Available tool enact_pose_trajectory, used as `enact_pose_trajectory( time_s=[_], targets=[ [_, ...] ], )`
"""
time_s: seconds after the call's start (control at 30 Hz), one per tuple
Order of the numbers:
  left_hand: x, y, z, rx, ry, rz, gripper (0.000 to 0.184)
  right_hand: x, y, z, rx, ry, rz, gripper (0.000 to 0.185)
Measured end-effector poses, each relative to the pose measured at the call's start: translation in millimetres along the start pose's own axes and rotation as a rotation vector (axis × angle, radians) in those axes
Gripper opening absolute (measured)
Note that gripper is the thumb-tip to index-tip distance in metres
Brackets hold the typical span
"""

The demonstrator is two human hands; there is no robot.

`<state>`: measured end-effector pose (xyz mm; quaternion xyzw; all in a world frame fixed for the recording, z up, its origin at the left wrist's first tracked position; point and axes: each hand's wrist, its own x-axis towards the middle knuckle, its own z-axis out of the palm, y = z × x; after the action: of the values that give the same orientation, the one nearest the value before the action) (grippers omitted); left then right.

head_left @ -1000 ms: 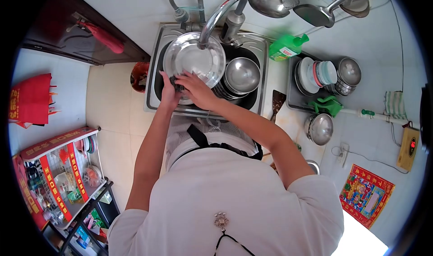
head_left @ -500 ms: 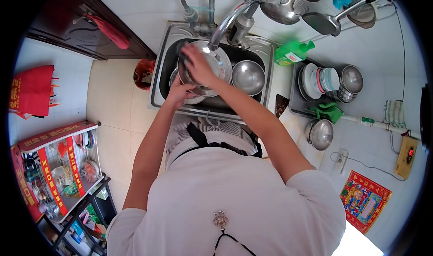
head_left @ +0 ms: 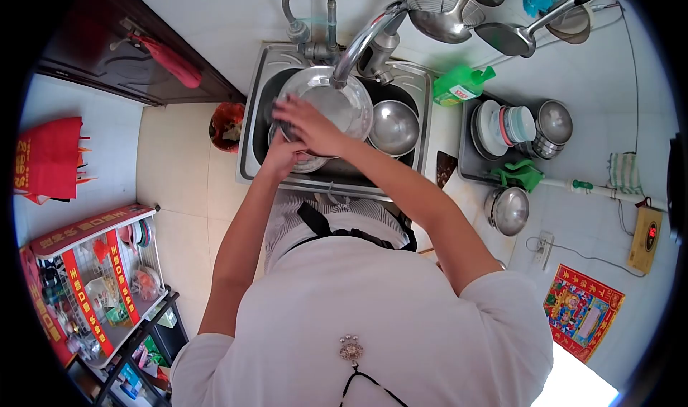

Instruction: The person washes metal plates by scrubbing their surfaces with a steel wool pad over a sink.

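A shiny metal basin point(head_left: 356, 109) lies tilted in the sink point(head_left: 247, 149), under the curved faucet point(head_left: 349, 66). My left hand point(head_left: 282, 156) is closed on the basin's near left rim. Over the left part of the basin is my right hand point(head_left: 312, 126), its fingertips smeared by motion. Something dark shows by those fingers, too blurred to name. Below the basin, part of another metal dish point(head_left: 312, 165) peeks out. To the right, a steel bowl point(head_left: 394, 126) sits in the sink.
A green detergent bottle point(head_left: 459, 86) stands right of the sink. Beyond it, a dark tray point(head_left: 467, 145) holds stacked plates and bowls. More steel bowls point(head_left: 510, 212) sit nearer. Ladles and a spatula point(head_left: 505, 38) hang above. A red bin point(head_left: 226, 127) is on the floor at left.
My right hand has moved down and slightly nearer my left hand, its fingers now at the basin's left side. The basin has turned a little, while my left hand keeps its rim.
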<state>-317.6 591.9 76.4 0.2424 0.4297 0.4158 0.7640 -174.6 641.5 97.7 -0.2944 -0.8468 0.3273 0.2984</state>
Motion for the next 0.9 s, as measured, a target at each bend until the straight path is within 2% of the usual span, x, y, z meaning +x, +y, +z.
enact_pose_trajectory(
  time_s=[0.03, 0.13, 0.17, 0.27, 0.3, 0.4, 0.43, 0.5, 0.6, 0.63, 0.73, 0.77, 0.87, 0.9],
  targets=[
    [2, -1, -7, -0.012, -0.016, 0.014, 0.052, -4, -7, 1, 0.003, -0.038, -0.006, 0.051],
    [-3, 10, -12, -0.337, -0.123, -0.028, 0.038, -15, -15, -6, 0.026, -0.144, -0.003, 0.052],
    [-7, 14, -9, -0.394, -0.085, -0.029, 0.029, -17, -13, -9, 0.042, -0.178, 0.004, 0.052],
    [-15, 29, 5, -0.426, 0.228, -0.086, 0.033, -25, -13, -24, 0.034, -0.294, 0.033, 0.05],
    [-5, 22, 1, -0.536, 0.097, -0.031, 0.031, -28, -14, -29, 0.013, -0.325, 0.037, 0.05],
    [16, 4, -26, -0.26, 0.147, 0.028, 0.032, -43, -9, -40, -0.043, -0.309, 0.064, 0.047],
    [15, 8, -28, -0.259, 0.173, 0.0, 0.036, -50, -3, -42, -0.071, -0.288, 0.072, 0.047],
    [14, 14, -32, -0.188, 0.181, 0.003, 0.033, -59, 4, -47, -0.136, -0.169, 0.105, 0.047],
    [14, 8, -41, -0.128, 0.217, -0.062, 0.029, -65, 1, -50, -0.434, -0.023, 0.341, 0.047],
    [18, 2, -51, -0.152, 0.216, -0.119, 0.028, -66, 2, -47, -0.388, 0.033, 0.332, 0.045],
    [27, -4, -63, -0.18, 0.196, -0.214, 0.025, -68, 2, -41, -0.427, -0.038, 0.191, 0.038],
    [26, -6, -64, -0.183, 0.189, -0.235, 0.024, -68, 2, -39, -0.353, -0.037, 0.224, 0.036],
    [0, 33, -18, -0.155, 0.305, -0.256, 0.031, -61, -1, -39, -0.176, -0.033, 0.261, 0.031],
    [0, 40, -22, -0.019, 0.207, -0.289, 0.05, -56, -2, -46, -0.151, -0.034, 0.239, 0.03]
  ],
)
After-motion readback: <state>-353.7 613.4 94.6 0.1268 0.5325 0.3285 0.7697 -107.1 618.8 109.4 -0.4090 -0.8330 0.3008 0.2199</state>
